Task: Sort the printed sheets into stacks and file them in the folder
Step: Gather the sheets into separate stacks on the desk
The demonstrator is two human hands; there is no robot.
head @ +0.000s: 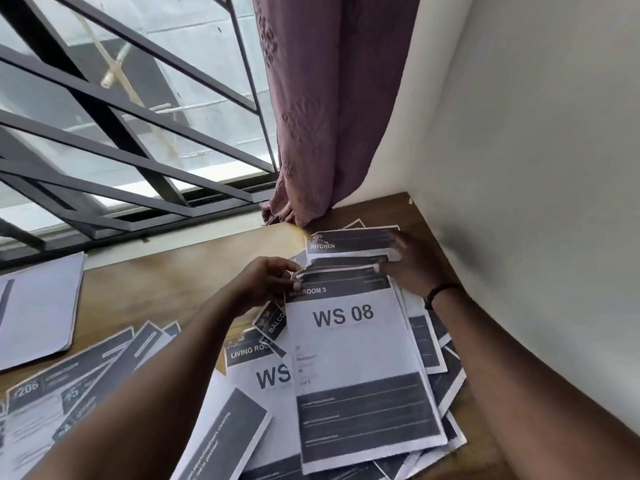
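Observation:
A loose pile of printed sheets covers the wooden table (180,282). On top lies a sheet marked "BEDROOM 3 / WS 08" (356,362). My left hand (270,282) pinches the left top edge of several sheets behind it. My right hand (412,261) grips the right edge of the same bundle, whose rear sheet reads "KITCHEN" (349,242). Under the pile a "LIVING ROOM" sheet (256,368) and a small "BALCONY" corner (273,323) show. More sheets (86,382) fan out at lower left. No folder can be told apart.
A separate stack of pale sheets (38,306) lies at the table's left edge. A barred window (121,133) runs along the back, a mauve curtain (318,116) hangs into the corner, and a white wall (536,168) bounds the right side.

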